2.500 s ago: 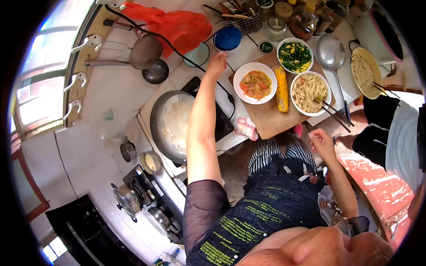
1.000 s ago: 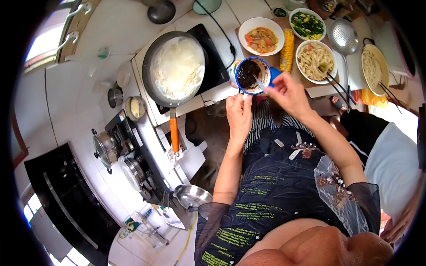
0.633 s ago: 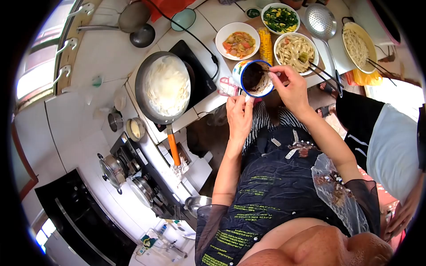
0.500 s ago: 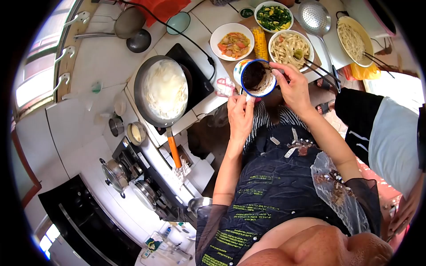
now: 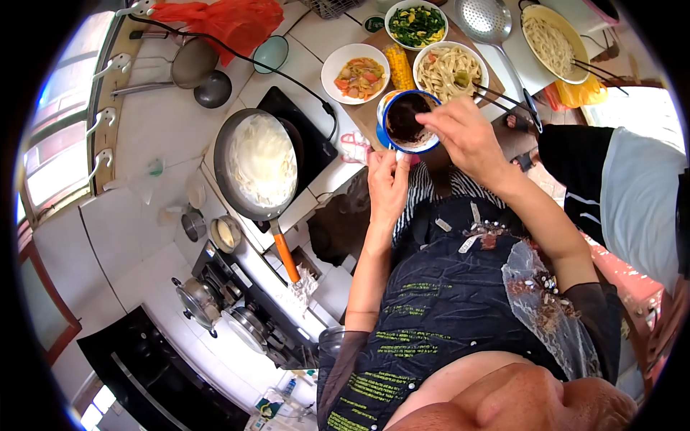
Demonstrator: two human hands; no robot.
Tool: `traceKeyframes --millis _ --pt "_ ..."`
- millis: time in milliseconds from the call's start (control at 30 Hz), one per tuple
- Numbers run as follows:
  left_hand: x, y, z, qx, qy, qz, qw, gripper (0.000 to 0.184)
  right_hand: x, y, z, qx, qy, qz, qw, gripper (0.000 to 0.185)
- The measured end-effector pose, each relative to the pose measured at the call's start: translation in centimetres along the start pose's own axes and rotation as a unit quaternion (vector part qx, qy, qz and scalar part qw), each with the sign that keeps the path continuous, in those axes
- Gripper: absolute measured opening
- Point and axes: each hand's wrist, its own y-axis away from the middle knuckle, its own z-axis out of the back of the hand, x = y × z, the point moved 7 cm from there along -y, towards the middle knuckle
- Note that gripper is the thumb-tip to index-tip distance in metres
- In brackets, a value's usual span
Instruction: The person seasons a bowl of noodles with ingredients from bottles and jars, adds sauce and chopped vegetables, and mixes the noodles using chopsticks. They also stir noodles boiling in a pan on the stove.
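The left hand (image 5: 388, 188) grips the handle of an enamel mug (image 5: 427, 142) with a blue rim, held in front of the body by the edge of the cutting board (image 5: 369, 113). The right hand (image 5: 468, 138) is over the mug's opening, fingertips pinched together; whether they hold anything cannot be told. Dark brown contents (image 5: 404, 118) show inside. To the left, a pan (image 5: 221, 169) with pale food sits on a black cooker (image 5: 323, 140).

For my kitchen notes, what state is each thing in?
Blue-rimmed mug: uncovered, dark contents
Left hand: gripping mug handle
Right hand: over mug, grip unclear
Frying pan: uncovered, pale food inside
Noodle bowl: filled, uncovered
Greens bowl: filled, uncovered
Vegetable bowl: filled, uncovered
Corn cob: husked
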Motion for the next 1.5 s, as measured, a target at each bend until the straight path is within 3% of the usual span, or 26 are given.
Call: traceKeyframes --millis 67,133,200,300,400,533,667,800,867,1000,1067,1200,1267,1367,1500 --pt "-0.1 -0.2 -0.1 0.002 0.0 -0.003 1.0 0.024 -0.3 0.3 -0.2 -0.007 0.021 0.014 1.0 0.018" --pt "-0.2 -0.4 0.2 -0.01 -0.016 -0.035 0.999 0.022 0.3 1.2 -1.1 0.075 -0.007 0.028 0.997 0.021" --pt "0.4 -0.6 0.3 -0.005 -0.015 -0.036 0.999 0.022 0.0 1.7 -1.2 0.082 -0.02 0.027 0.996 0.022" --pt "0.1 -0.8 0.2 -0.01 -0.008 -0.04 0.999 0.024 -1.0 1.1 1.1 -0.019 0.022 -0.014 0.999 0.019" --pt "-0.1 -1.1 0.5 -0.017 -0.015 -0.04 0.999 0.025 -1.3 2.5 -0.5 0.04 -0.021 -0.027 0.999 0.02" --pt "-0.3 -1.0 0.4 -0.016 -0.035 -0.048 0.998 0.023 -1.9 2.6 0.7 -0.047 -0.048 -0.078 0.995 0.019" --pt "-0.9 -1.1 0.0 -0.029 -0.025 -0.058 0.998 0.022 -2.8 4.0 0.0 -0.061 -0.046 -0.132 0.988 0.018" --pt "-0.8 -1.2 -0.5 -0.039 -0.045 -0.078 0.995 0.023 -3.9 5.4 -1.6 -0.052 -0.158 -0.254 0.953 0.017" --pt "-0.7 -1.1 -0.7 -0.041 -0.056 -0.098 0.993 0.025 -5.2 6.4 -2.6 -0.1 -0.278 -0.336 0.894 0.02" --pt "-0.5 -1.0 -1.2 -0.031 -0.053 -0.073 0.995 0.021 -6.0 7.4 -3.6 -0.084 -0.351 -0.409 0.838 0.023" --pt "-0.1 -0.9 -1.4 -0.029 -0.049 -0.056 0.997 0.019 -6.6 8.4 -4.7 -0.08 -0.426 -0.471 0.768 0.025" --pt "0.0 -0.8 -1.7 -0.019 -0.085 -0.048 0.995 0.026 -7.2 9.2 -5.4 -0.104 -0.501 -0.493 0.704 0.027" --pt "0.0 -0.7 -1.9 -0.014 -0.095 -0.044 0.994 0.026 -7.6 10.0 -6.0 -0.134 -0.552 -0.526 0.633 0.026" --pt "0.5 -0.7 -2.0 -0.024 -0.041 -0.016 0.999 0.027 -7.5 10.0 -5.2 -0.164 -0.582 -0.511 0.611 0.027" --pt "1.8 -0.7 -1.7 -0.029 0.004 0.021 0.999 0.029 -8.3 9.7 -2.8 -0.184 -0.582 -0.487 0.625 0.028"
